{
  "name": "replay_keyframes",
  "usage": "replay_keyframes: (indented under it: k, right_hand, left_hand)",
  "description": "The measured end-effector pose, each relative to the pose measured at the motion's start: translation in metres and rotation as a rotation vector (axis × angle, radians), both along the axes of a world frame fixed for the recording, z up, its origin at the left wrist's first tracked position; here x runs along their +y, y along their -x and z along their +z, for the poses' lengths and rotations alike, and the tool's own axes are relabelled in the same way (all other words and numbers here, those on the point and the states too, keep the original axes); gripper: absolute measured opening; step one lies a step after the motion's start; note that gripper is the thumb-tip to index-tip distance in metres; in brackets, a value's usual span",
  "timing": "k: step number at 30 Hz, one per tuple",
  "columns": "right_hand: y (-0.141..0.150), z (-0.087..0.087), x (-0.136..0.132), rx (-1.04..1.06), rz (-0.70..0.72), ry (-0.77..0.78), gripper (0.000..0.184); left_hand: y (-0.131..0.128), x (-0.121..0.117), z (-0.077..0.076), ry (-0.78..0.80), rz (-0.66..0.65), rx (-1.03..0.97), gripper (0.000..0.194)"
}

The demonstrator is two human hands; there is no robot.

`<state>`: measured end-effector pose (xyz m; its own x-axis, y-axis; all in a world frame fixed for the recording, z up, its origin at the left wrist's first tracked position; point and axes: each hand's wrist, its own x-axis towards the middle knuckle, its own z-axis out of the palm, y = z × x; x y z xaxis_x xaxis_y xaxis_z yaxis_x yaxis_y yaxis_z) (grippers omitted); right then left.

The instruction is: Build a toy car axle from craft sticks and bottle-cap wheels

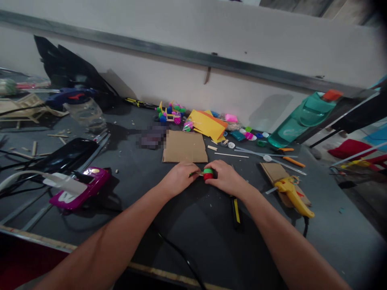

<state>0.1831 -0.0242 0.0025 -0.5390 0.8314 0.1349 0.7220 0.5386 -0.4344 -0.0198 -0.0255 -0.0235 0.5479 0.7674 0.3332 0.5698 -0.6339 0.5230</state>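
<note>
Close in front of me, over the dark tabletop, my hands nearly meet. My right hand (226, 177) is closed around stacked red and green bottle caps (208, 174). My left hand (181, 177) pinches a thin wooden stick (199, 173) whose end reaches toward the caps; whether it touches them I cannot tell. Just beyond my left hand lies a square cardboard sheet (185, 146). A black and yellow utility knife (236, 211) lies beside my right forearm, partly hidden under it.
On the right, a yellow glue gun (292, 193) rests on a cardboard piece (273, 171). Behind it stands a tilted green water bottle (299, 121). Yellow paper sheets (207, 124) and colourful small toys (171, 112) line the wall. A purple device (80, 189) and cables occupy the left.
</note>
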Motion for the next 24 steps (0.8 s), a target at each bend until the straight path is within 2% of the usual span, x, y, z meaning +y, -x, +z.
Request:
replay_keyframes:
  k: [8,14,17,20,24]
  right_hand:
    - [0.0001,-0.0014,0.0001,0.012,0.006,-0.004,0.031]
    - [-0.0018,-0.0037,0.0007,0.005,-0.004,0.022,0.037]
    - [-0.0023,-0.0049,0.0007,0.007,-0.001,0.028,0.04]
    - [-0.0016,-0.0054,0.0008,0.005,0.004,0.027,0.036]
    - [-0.0003,-0.0059,0.0013,0.01,0.008,0.021,0.032]
  left_hand:
    - [-0.0007,-0.0003,-0.0012,0.005,0.011,-0.008,0.014]
    - [0.0007,-0.0021,-0.0001,-0.006,0.019,0.04,0.014]
    - [0.0019,-0.0028,-0.0002,-0.022,0.015,0.075,0.018]
    - [0.001,-0.0023,-0.0017,-0.039,0.036,0.091,0.022]
    - [-0.0026,0.0003,-0.0039,-0.049,0.011,0.074,0.012]
